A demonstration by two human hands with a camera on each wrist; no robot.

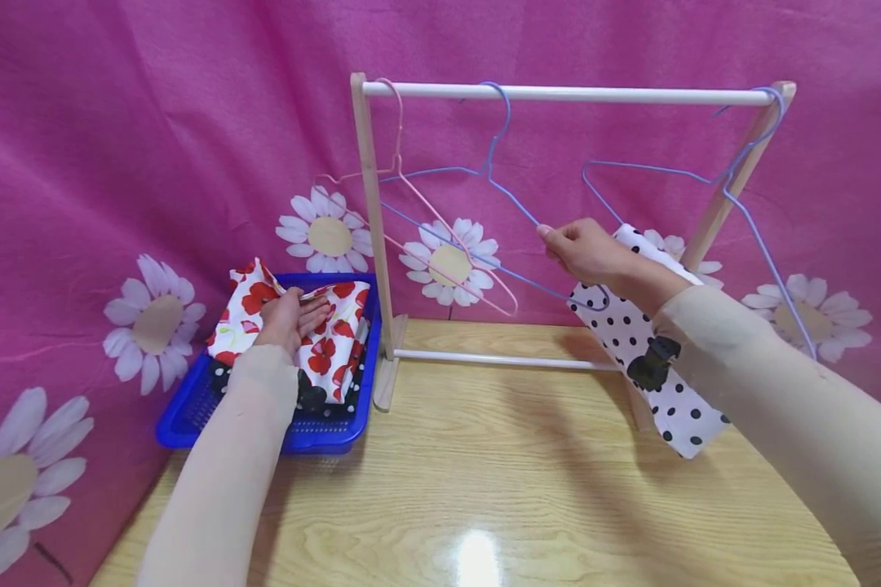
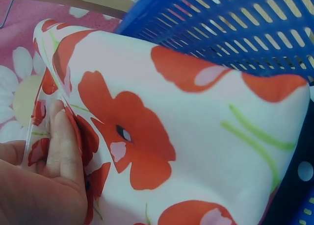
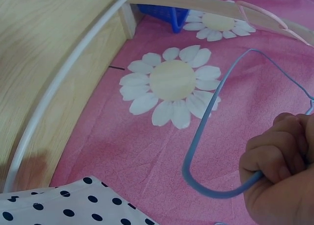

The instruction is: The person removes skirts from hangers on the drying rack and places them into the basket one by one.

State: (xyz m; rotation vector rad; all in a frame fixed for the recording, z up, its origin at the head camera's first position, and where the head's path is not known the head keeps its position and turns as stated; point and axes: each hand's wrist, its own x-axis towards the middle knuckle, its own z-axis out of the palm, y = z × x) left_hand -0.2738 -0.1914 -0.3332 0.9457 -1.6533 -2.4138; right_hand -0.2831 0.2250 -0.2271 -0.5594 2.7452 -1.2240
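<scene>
Among folded cloths in the blue basket (image 1: 191, 408), my left hand (image 1: 286, 322) touches a white cloth with red flowers (image 1: 330, 359). Its fingers (image 2: 63, 146) lie fairly straight at a fold, partly covered by the fabric; the thumb sits at the cloth's edge. My right hand (image 1: 591, 253) grips the shoulder of the middle blue hanger (image 1: 514, 200), fingers curled round the wire. This hanger's hook sits on the white rail (image 1: 617, 95). Beneath my right forearm hangs a white cloth with black dots (image 1: 617, 334) and a black bow (image 1: 653, 363), on the right blue hanger (image 1: 756, 220).
A pink hanger (image 1: 411, 183) hangs at the rail's left end. Wooden posts (image 1: 370, 187) and a low white bar (image 1: 499, 359) make up the rack on the wood-grain table (image 1: 440, 473). Black dotted cloth (image 1: 348, 399) lies under the flowered one. Pink daisy-print fabric (image 1: 213, 106) covers the wall behind.
</scene>
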